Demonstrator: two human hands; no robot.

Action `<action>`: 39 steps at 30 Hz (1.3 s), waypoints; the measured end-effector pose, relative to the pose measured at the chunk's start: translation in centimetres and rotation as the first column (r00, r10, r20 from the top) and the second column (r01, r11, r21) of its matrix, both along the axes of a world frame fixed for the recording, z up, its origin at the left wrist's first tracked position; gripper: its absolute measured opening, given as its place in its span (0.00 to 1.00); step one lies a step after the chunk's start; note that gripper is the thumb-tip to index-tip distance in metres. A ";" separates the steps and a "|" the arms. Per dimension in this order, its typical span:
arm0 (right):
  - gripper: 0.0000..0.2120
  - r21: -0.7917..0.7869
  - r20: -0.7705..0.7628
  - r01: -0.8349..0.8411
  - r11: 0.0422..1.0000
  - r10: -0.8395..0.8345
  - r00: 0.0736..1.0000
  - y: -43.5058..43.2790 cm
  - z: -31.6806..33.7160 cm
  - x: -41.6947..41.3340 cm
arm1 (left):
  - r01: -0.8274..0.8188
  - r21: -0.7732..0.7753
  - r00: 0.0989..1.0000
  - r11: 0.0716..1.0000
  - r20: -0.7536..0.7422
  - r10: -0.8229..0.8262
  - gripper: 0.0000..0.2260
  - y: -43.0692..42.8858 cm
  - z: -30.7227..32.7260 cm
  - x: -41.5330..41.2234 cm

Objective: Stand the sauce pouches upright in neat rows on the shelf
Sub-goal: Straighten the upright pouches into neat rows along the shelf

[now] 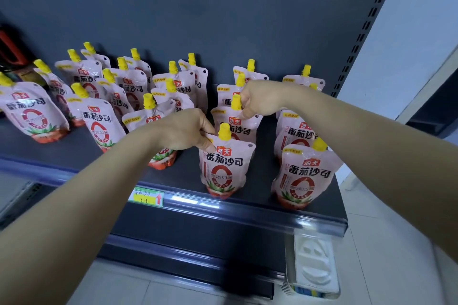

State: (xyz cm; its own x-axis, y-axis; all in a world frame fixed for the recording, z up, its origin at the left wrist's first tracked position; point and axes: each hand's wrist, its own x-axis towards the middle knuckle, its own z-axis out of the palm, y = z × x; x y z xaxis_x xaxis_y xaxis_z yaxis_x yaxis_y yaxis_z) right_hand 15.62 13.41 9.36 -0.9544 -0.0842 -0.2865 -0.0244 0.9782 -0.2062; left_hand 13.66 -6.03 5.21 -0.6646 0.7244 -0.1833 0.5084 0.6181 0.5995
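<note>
Several pink sauce pouches with yellow caps stand on a dark shelf (257,195). My left hand (184,129) pinches the top left corner of the front middle pouch (224,168), which stands upright near the shelf's front edge. My right hand (260,99) pinches the top of the pouch right behind it (238,124), beside its yellow cap. At the front right another pouch (306,176) stands upright, with more behind it. The pouches on the left (32,114) lean at mixed angles in looser rows.
A green and yellow price tag (147,197) sits in the shelf's front rail. The dark back panel (223,20) closes the shelf behind. A white plastic tray (314,265) lies on a lower level at right. Tiled floor shows below.
</note>
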 end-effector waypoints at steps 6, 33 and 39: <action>0.18 -0.027 -0.003 -0.030 0.999 0.030 1.000 -0.1 -0.3 -0.8 | -0.075 0.040 0.997 0.996 0.031 0.074 0.08 -0.1 0.0 0.1; 0.16 0.109 -0.097 0.188 0.976 -0.177 0.979 -2.9 0.4 1.3 | 0.310 0.008 0.947 0.951 -0.085 -0.309 0.09 -0.4 -0.1 -2.5; 0.03 0.074 -0.056 0.250 0.965 -0.246 0.968 -2.7 0.5 1.1 | 0.375 -0.002 0.927 0.927 -0.030 -0.374 0.09 -0.6 0.4 -2.8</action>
